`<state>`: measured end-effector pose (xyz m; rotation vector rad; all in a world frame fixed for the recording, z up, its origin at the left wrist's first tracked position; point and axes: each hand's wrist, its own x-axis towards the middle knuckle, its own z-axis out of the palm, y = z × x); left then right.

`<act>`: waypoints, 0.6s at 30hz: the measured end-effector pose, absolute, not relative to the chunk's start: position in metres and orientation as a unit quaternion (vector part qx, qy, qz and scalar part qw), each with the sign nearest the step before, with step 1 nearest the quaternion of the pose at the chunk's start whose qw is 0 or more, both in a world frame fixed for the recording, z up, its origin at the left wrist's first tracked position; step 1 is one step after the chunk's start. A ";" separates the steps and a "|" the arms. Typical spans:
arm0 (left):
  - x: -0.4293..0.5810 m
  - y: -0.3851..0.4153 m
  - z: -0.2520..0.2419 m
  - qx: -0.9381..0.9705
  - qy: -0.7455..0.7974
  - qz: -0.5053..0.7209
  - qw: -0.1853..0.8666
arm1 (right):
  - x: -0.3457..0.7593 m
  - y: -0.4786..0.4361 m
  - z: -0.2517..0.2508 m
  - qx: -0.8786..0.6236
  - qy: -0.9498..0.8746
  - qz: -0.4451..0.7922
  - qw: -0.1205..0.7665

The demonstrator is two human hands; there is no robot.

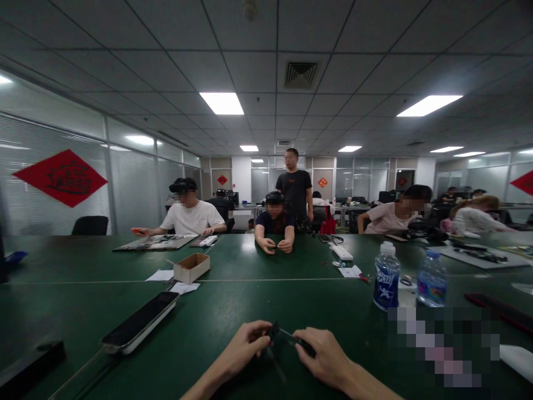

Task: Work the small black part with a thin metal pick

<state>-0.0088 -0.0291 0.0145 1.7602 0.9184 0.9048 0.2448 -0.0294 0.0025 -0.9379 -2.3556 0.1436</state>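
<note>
Low in the middle of the head view, my left hand [245,345] pinches a small black part [273,330] between thumb and fingers. What exactly the part is, I cannot make out. My right hand [327,355] is closed around the dark handle of a screwdriver [307,348]. Its thin metal shaft points left, with the tip at or very near the black part; contact cannot be told. Both hands are just above the green tabletop [233,300]. A faint dark streak shows on the table below the black part.
To the left are a phone [141,322] on a white stand and an open cardboard box [192,268] beside papers. A blue-labelled bottle [386,276] and a water bottle [432,279] stand at right. Several people sit across the table; another person [293,183] stands behind.
</note>
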 end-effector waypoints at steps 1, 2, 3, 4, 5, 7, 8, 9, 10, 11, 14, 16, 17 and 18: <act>-0.009 -0.030 0.015 0.717 0.375 0.368 0.458 | 0.245 -0.030 0.003 -0.355 -0.885 0.052 0.295; -0.009 -0.030 0.015 0.719 0.375 0.368 0.455 | 0.244 -0.031 0.003 -0.359 -0.885 0.049 0.294; -0.010 -0.030 0.015 0.721 0.375 0.367 0.452 | 0.244 -0.031 0.002 -0.361 -0.884 0.046 0.293; -0.010 -0.030 0.015 0.724 0.374 0.367 0.449 | 0.244 -0.031 0.002 -0.364 -0.884 0.043 0.291; -0.010 -0.030 0.014 0.726 0.375 0.365 0.447 | 0.244 -0.030 0.001 -0.366 -0.883 0.040 0.290; -0.010 -0.028 0.013 0.729 0.376 0.363 0.442 | 0.243 -0.030 -0.001 -0.370 -0.883 0.034 0.288; -0.010 -0.027 0.012 0.729 0.377 0.362 0.441 | 0.243 -0.029 -0.001 -0.371 -0.883 0.033 0.286; -0.010 -0.026 0.011 0.730 0.377 0.361 0.441 | 0.243 -0.029 -0.001 -0.371 -0.883 0.033 0.285; -0.010 -0.025 0.010 0.731 0.376 0.358 0.443 | 0.243 -0.029 -0.001 -0.371 -0.883 0.033 0.286; -0.010 -0.024 0.009 0.732 0.376 0.356 0.443 | 0.243 -0.029 -0.001 -0.373 -0.882 0.034 0.286; -0.010 -0.023 0.007 0.732 0.384 0.352 0.438 | 0.243 -0.030 0.000 -0.378 -0.879 0.035 0.289; -0.009 -0.023 0.007 0.730 0.393 0.352 0.434 | 0.243 -0.031 0.001 -0.377 -0.879 0.036 0.289; -0.009 -0.023 0.007 0.729 0.396 0.353 0.433 | 0.243 -0.031 0.002 -0.375 -0.880 0.038 0.289; -0.008 -0.023 0.007 0.728 0.396 0.355 0.433 | 0.243 -0.031 0.002 -0.374 -0.880 0.039 0.289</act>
